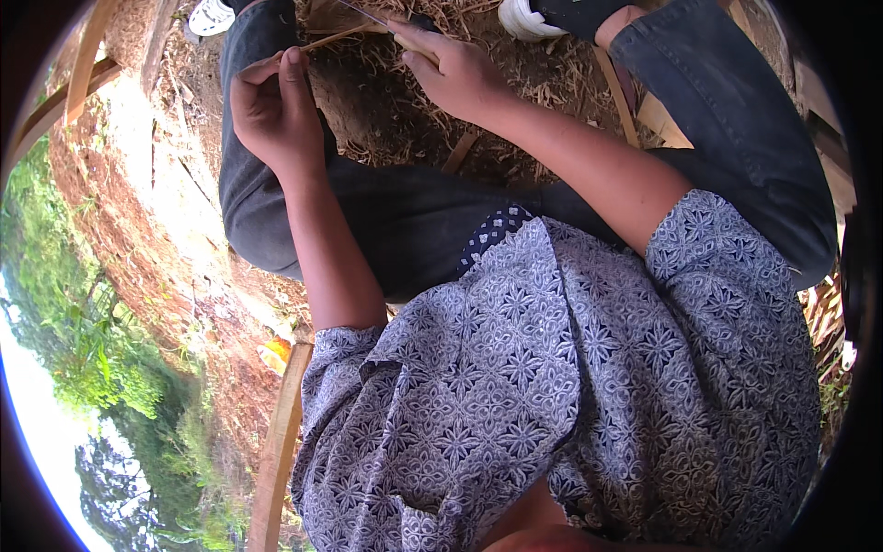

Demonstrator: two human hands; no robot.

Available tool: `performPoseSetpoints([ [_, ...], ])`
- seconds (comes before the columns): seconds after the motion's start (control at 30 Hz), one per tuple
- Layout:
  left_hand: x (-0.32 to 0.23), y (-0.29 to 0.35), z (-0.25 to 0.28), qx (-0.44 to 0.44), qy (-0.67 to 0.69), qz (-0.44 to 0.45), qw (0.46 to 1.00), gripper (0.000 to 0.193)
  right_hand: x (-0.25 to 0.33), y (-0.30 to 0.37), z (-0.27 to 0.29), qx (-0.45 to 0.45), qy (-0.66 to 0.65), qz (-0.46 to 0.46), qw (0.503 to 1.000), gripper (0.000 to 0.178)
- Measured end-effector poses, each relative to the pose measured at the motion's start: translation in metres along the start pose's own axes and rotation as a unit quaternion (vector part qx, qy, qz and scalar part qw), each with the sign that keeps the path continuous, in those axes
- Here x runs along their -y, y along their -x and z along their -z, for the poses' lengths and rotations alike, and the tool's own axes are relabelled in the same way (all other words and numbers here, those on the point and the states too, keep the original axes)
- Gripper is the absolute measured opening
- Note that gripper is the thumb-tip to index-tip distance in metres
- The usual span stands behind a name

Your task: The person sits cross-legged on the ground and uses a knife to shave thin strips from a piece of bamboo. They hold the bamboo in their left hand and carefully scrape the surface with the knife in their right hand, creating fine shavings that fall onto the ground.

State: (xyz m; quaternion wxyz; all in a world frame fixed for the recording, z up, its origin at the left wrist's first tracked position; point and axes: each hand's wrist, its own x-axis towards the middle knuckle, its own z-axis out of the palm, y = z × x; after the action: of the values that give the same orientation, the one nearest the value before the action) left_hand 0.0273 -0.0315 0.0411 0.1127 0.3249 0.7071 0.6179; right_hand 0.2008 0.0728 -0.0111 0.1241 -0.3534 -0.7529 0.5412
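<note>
My left hand [280,106] is closed, with thumb and fingers pinching a thin pale strip of wood or bamboo [338,38]. The strip reaches across toward my right hand [460,78], which is wrapped round a knife. The thin knife blade [366,13] points up and to the left, out past the top of the picture. Its light handle [418,55] shows only in part under the fingers. The strip's right end comes close to the base of the blade; whether they touch I cannot tell.
Curled shavings [460,18] litter the dark ground between my bent legs [395,221]. A wooden post [280,442] stands at lower left, with more timber [92,55] at upper left. Pale wood pieces [658,120] lie near my right leg. Green plants [101,340] grow beyond the reddish soil.
</note>
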Motion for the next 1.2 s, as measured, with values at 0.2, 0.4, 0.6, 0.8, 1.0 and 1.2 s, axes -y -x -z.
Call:
performPoseSetpoints([
  [0.2,-0.002,-0.001,0.000,0.004,-0.024,-0.001,1.000,0.009,-0.036,0.003,0.001,0.092,0.088,-0.122,0.984,0.046],
  [0.4,0.004,0.000,0.001,-0.002,-0.037,-0.014,0.999,0.012,-0.015,0.000,-0.005,0.023,0.009,-0.023,0.999,0.048],
  [0.6,-0.002,0.000,-0.001,0.000,-0.028,-0.003,1.000,0.009,-0.029,0.003,-0.004,0.025,0.011,-0.018,0.999,0.049],
  [0.8,-0.005,0.000,-0.003,-0.003,-0.038,0.000,0.999,0.010,-0.042,-0.004,-0.002,0.082,0.045,-0.093,0.991,0.049],
  [1.0,0.002,0.000,0.000,-0.036,-0.024,-0.039,0.998,0.016,-0.031,-0.005,0.008,0.117,0.034,-0.179,0.976,0.047],
  [1.2,-0.002,0.000,0.000,-0.004,-0.062,-0.028,0.998,0.012,-0.020,-0.005,0.007,0.066,0.011,-0.139,0.988,0.048],
])
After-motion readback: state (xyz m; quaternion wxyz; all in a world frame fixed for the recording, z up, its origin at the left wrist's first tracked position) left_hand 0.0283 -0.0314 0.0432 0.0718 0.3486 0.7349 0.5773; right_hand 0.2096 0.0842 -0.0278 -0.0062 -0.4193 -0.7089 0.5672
